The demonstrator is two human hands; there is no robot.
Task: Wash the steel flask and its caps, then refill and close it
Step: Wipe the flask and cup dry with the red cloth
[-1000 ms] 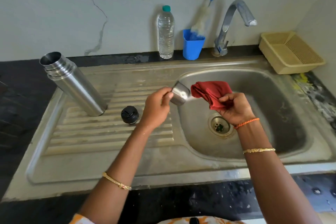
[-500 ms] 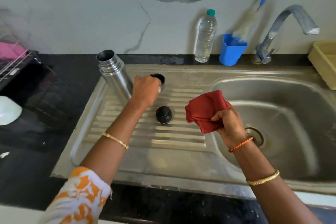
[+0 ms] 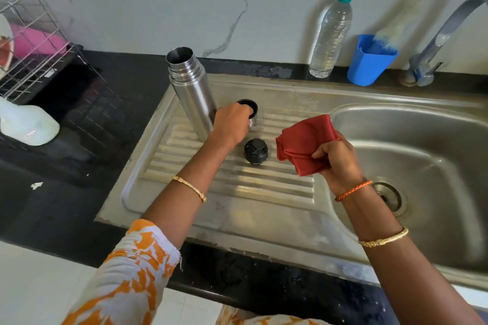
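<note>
We see a dark worktop carrying a steel sink whose ribbed draining board holds the task's things. On the far left stands a wire rack. The steel flask stands upright and uncapped at the board's back left corner. Against the wall behind the sink we find a clear water bottle and, just beside it, a blue holder with a brush in it; the tap rises to the right. Our right hand clutches a folded red cloth above the board's right edge. Our left hand curls over the steel cup cap, gripping it where it sits mouth up just beside the flask. The black inner cap rests alone on the ribs, between the two hands.
</note>
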